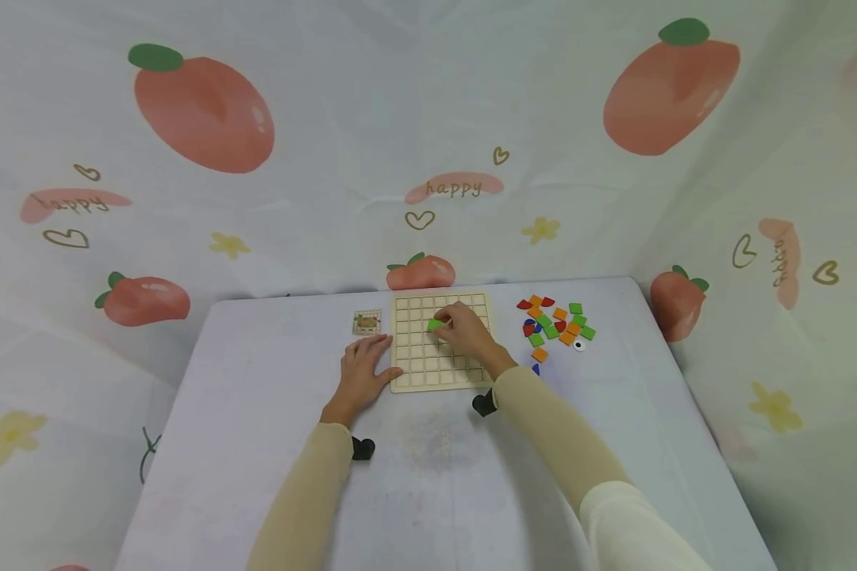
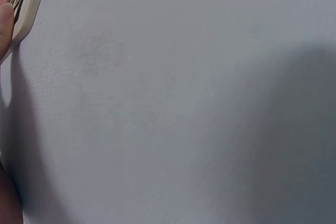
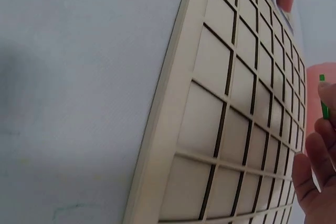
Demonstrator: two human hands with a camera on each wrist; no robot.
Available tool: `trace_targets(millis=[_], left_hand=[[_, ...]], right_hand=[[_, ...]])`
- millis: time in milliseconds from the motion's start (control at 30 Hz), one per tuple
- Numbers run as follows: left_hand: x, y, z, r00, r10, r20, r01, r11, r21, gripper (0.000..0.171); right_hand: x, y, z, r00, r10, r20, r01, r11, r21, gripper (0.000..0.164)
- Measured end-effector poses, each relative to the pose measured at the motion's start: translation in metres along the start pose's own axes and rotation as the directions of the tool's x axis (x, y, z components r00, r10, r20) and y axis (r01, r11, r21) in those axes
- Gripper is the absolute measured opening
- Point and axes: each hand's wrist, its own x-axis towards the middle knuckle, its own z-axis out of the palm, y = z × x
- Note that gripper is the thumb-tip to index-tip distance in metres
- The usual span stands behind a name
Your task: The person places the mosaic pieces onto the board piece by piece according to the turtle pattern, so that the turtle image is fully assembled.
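My right hand (image 1: 469,331) pinches a green square tile (image 1: 434,324) between thumb and fingertips, over the upper middle of a pale wooden grid board (image 1: 416,365). In the right wrist view the green tile (image 3: 325,109) is seen edge-on, apart from the board's surface. The board's visible cells hold no pieces; some are hidden under the right hand and forearm. My left hand (image 1: 360,371) lies spread at the board's left edge, its thumb touching the rim. Only part of the left thumb (image 2: 5,24) and a board corner (image 2: 26,19) show in the left wrist view.
A small picture card (image 1: 367,322) with a coloured pattern lies left of the board. To the right, loose pieces are scattered: orange squares (image 1: 539,355), green squares (image 1: 587,333), red pieces (image 1: 548,301), blue pieces (image 1: 536,369) and a white disc with a dark dot (image 1: 579,346).
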Motion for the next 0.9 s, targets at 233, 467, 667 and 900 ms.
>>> trace_targets(millis=[233,467,667,900], left_hand=[[0.001,-0.001,-0.003,0.999,0.039,0.034,-0.039,0.999,0.0,0.067],[0.001,-0.002,-0.005,0.998,0.017,0.054,-0.018,1.0,0.018,0.07],[0.0,-0.004,-0.005,0.997,0.004,0.074,-0.005,1.0,0.003,0.071],[0.001,-0.002,-0.006,0.999,0.029,0.037,-0.029,1.0,-0.003,0.07]], right_hand=[[0.013,-0.011,0.011,1.0,0.012,0.024,-0.011,0.999,-0.031,0.034],[0.028,-0.02,0.027,0.999,-0.029,0.028,0.03,0.998,-0.053,0.035],[0.036,-0.02,0.043,0.999,-0.032,0.015,0.033,0.994,-0.102,0.034],[0.042,-0.02,0.05,0.999,-0.033,0.001,0.033,0.985,-0.169,0.03]])
